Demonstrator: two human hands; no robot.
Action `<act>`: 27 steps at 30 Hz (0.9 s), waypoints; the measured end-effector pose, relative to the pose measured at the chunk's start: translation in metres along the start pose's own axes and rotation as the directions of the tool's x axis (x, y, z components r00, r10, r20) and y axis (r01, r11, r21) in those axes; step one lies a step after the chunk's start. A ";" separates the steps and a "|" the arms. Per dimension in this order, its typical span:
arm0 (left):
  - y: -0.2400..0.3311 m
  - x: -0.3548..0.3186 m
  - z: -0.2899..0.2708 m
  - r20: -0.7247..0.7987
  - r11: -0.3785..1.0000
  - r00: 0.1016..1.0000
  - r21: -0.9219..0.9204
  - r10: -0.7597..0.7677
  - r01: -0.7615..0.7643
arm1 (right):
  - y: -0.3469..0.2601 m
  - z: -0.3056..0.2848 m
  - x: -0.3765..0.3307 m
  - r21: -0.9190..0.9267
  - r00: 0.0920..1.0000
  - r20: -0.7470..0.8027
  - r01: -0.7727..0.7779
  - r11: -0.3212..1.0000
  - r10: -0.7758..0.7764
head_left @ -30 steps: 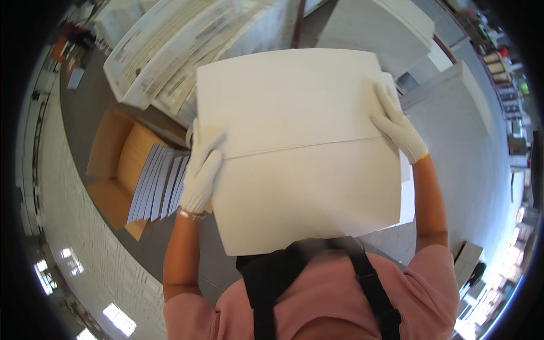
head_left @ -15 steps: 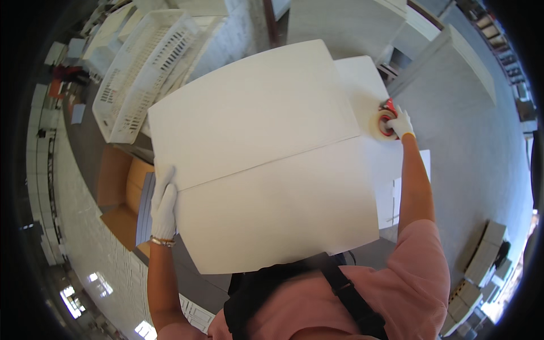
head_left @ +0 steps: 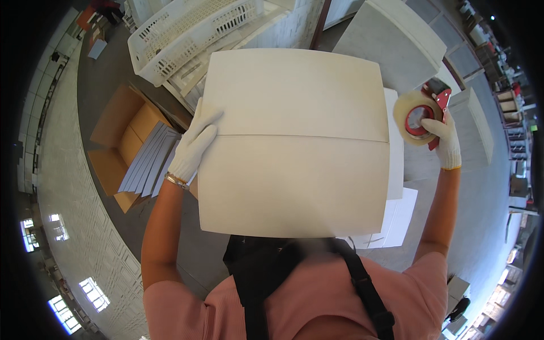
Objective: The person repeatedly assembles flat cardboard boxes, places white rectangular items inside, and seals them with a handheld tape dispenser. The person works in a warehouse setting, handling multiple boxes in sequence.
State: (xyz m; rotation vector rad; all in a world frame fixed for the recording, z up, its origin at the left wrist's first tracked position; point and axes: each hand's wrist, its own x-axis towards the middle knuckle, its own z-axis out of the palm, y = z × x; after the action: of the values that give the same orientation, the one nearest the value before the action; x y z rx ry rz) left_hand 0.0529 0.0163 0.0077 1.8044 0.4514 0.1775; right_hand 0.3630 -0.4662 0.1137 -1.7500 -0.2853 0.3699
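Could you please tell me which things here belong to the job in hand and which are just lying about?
In use: white box, touched by the left hand; tape dispenser, held in the right hand.

Apparently lying about: white plastic basket; open brown carton with pale panels.

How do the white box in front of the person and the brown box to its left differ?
The white box has its top flaps folded down, meeting along a seam; the brown box has flaps spread open.
The brown box shows flat pale pieces inside; the white box shows no contents.
The left hand touches the white box's left side; the brown box lies farther left.
Both are flapped boxes.
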 end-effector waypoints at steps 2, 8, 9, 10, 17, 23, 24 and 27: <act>-0.002 -0.002 -0.008 -0.020 0.997 0.998 0.040 0.060 -0.060 | -0.026 0.048 -0.006 -0.052 0.986 0.157 0.064 0.997 -0.055; 0.011 -0.006 -0.010 0.066 0.999 0.997 0.022 0.048 -0.050 | -0.059 0.190 -0.035 -0.555 0.771 0.533 0.630 0.543 -0.349; 0.010 -0.006 -0.010 0.071 0.991 0.994 0.101 0.083 -0.090 | -0.054 0.196 -0.035 -0.595 0.721 0.600 0.691 0.410 -0.346; 0.011 -0.004 -0.009 0.086 0.993 0.994 0.094 0.060 -0.069 | -0.049 0.199 -0.035 -0.581 0.706 0.600 0.708 0.402 -0.376; 0.058 -0.016 0.004 -0.086 0.811 0.945 0.541 0.316 -0.222 | -0.044 0.206 -0.042 -0.552 0.632 0.651 0.775 0.308 -0.422; 0.116 -0.019 0.046 0.335 0.998 0.941 -0.011 -0.048 0.055 | -0.041 0.204 -0.042 -0.588 0.663 0.627 0.747 0.310 -0.409; 0.117 -0.017 0.054 0.358 0.995 0.932 -0.064 -0.052 0.080 | -0.042 0.206 -0.043 -0.581 0.657 0.626 0.752 0.311 -0.419; 0.120 -0.013 0.067 0.380 0.968 0.925 -0.235 0.011 0.086 | -0.041 0.207 -0.045 -0.592 0.667 0.624 0.744 0.311 -0.408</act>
State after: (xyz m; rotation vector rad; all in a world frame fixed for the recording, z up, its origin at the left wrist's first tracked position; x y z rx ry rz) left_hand 0.0899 -0.0749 0.1044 1.5340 0.1765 -0.1389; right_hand 0.2400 -0.2888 0.1195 -2.2934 -1.5934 -0.0469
